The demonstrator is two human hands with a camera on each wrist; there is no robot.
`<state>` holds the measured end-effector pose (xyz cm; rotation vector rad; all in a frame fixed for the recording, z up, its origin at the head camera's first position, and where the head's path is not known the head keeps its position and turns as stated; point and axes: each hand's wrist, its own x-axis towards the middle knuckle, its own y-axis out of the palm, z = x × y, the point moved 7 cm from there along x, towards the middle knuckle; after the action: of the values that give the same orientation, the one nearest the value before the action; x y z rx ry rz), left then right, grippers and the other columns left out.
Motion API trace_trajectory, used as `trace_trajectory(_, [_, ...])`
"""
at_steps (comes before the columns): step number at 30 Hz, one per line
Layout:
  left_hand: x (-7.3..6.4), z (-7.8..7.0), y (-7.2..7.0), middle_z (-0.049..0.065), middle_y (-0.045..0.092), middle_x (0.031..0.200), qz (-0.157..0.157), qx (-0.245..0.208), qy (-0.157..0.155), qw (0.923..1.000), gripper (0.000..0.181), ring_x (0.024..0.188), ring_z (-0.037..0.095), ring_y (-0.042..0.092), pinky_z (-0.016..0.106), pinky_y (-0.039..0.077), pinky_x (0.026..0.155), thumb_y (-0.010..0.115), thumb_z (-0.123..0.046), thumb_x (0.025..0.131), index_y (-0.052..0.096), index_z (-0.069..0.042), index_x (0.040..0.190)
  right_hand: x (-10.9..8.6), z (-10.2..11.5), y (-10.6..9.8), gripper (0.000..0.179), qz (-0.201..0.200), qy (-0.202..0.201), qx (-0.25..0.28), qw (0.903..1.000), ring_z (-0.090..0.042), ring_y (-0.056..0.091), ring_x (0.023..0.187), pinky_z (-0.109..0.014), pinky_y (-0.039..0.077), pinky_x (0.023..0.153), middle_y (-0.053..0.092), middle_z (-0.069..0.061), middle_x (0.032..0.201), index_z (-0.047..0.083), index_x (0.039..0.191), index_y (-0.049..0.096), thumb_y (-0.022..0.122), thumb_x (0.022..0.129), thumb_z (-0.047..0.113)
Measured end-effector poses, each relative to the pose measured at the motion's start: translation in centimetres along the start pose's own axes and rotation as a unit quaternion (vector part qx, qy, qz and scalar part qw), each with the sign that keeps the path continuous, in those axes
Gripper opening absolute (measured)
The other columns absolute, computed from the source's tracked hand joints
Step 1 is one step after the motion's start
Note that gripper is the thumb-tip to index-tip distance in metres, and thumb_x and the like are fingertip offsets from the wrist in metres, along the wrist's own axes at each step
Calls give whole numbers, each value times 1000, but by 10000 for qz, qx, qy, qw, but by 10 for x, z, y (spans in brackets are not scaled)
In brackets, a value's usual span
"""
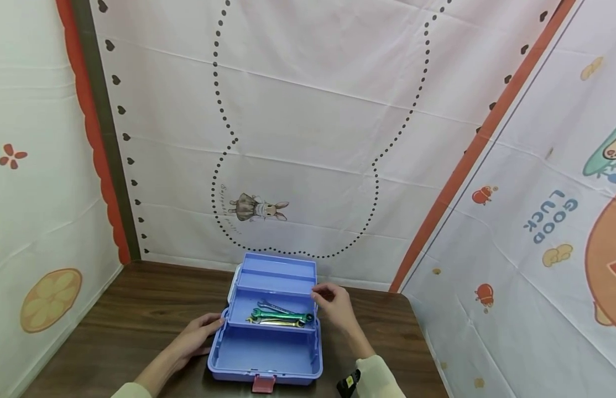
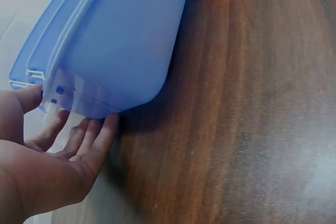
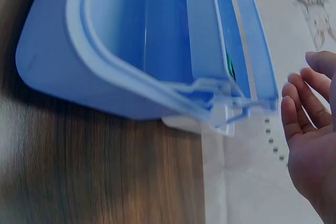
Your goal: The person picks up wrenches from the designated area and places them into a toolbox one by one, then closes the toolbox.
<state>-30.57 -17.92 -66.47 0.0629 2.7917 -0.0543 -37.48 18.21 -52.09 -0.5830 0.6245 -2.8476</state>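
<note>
A blue toolbox point(image 1: 265, 351) stands unfolded on the table, its two trays raised in steps behind the deep base. The middle tray point(image 1: 243, 309) holds several wrenches point(image 1: 280, 316), green, yellow and silvery-blue; the upper tray point(image 1: 278, 268) shows bare compartments. My left hand point(image 1: 192, 338) holds the toolbox's left side, thumb at the rim and fingers against the side wall in the left wrist view. Beside the upper tray's right edge is my right hand point(image 1: 338, 309), fingers loosely bent. In the right wrist view, that hand point(image 3: 312, 108) is apart from the trays and holds nothing.
A pink latch point(image 1: 263, 383) hangs at the toolbox's front. Beneath is a dark wooden table point(image 1: 158, 298). Printed cloth point(image 1: 308, 138) hangs behind it, with more cloth on both sides. A small black device point(image 1: 349, 382) sits at the right sleeve.
</note>
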Motion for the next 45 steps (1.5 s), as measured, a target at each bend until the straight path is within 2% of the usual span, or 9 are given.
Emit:
trace_trajectory(6, [2, -20, -7, 32, 52, 148, -15, -201, 98, 9997, 67, 137, 49, 52, 54, 62, 90, 62, -40, 108, 43, 5, 154, 3, -21, -19, 15, -302, 430, 416, 9978, -16, 67, 91, -21, 54, 78, 76, -15, 104, -2, 109, 77, 77, 98, 8])
trace_trajectory(11, [12, -43, -16, 32, 43, 157, -164, -296, 448, 9984, 68, 144, 49, 45, 53, 57, 102, 60, -38, 109, 37, 2, 159, 2, -36, -28, 20, -597, 684, 816, 9925, -18, 68, 92, -27, 59, 82, 74, -18, 106, -6, 114, 74, 73, 101, 9])
trace_trajectory(14, [19, -54, -19, 31, 39, 160, -331, -350, 654, 9967, 70, 148, 47, 40, 53, 53, 109, 59, -39, 110, 33, 0, 161, 1, -48, -26, 24, -750, 941, 1323, 9839, -23, 71, 95, -37, 63, 87, 74, -21, 107, -10, 117, 71, 70, 103, 8])
trace_trajectory(17, [28, -60, -18, 29, 36, 163, -459, -514, 708, 9951, 68, 150, 46, 37, 53, 49, 113, 56, -37, 112, 30, 0, 163, 0, -65, -19, 28, -993, 1262, 1869, 9692, -28, 73, 99, -44, 62, 92, 75, -23, 109, -15, 120, 67, 70, 104, 8])
trace_trajectory(21, [39, -58, -15, 29, 31, 164, -444, -715, 568, 9948, 66, 151, 46, 34, 52, 48, 114, 52, -32, 113, 26, 0, 165, -3, -79, -11, 31, -1181, 1515, 2260, 9550, -34, 73, 107, -46, 60, 98, 74, -27, 118, -15, 124, 65, 68, 105, 10])
trace_trajectory(26, [48, -55, -9, 31, 34, 163, -372, -617, 403, 9966, 65, 148, 45, 38, 53, 49, 112, 50, -31, 113, 27, 1, 164, -8, -92, -4, 37, -1135, 1843, 2253, 9499, -37, 69, 119, -48, 56, 105, 71, -25, 129, -11, 133, 63, 65, 108, 15])
trace_trajectory(34, [55, -49, 0, 29, 43, 158, -170, -576, 88, 9982, 63, 142, 41, 44, 39, 55, 90, 49, -32, 113, 30, 1, 163, -16, -105, 13, 52, -983, 2257, 2478, 9370, -30, 69, 117, -43, 57, 103, 66, -26, 138, -12, 147, 52, 66, 107, 18])
trace_trajectory(39, [56, -44, 1, 27, 50, 152, -205, -719, 112, 9971, 59, 132, 34, 53, 36, 58, 84, 52, -28, 113, 34, 2, 161, -16, -104, 26, 48, -721, 2292, 2534, 9371, -19, 69, 108, -36, 60, 96, 69, -18, 130, -12, 146, 52, 62, 109, 17])
trace_trajectory(45, [56, -39, 4, 27, 56, 147, -244, -650, 255, 9973, 53, 111, 21, 64, 35, 59, 81, 52, -18, 111, 40, 3, 158, -18, -106, 35, 37, -454, 2395, 2154, 9456, -21, 66, 108, -33, 59, 89, 66, -18, 130, -7, 142, 59, 57, 109, 11])
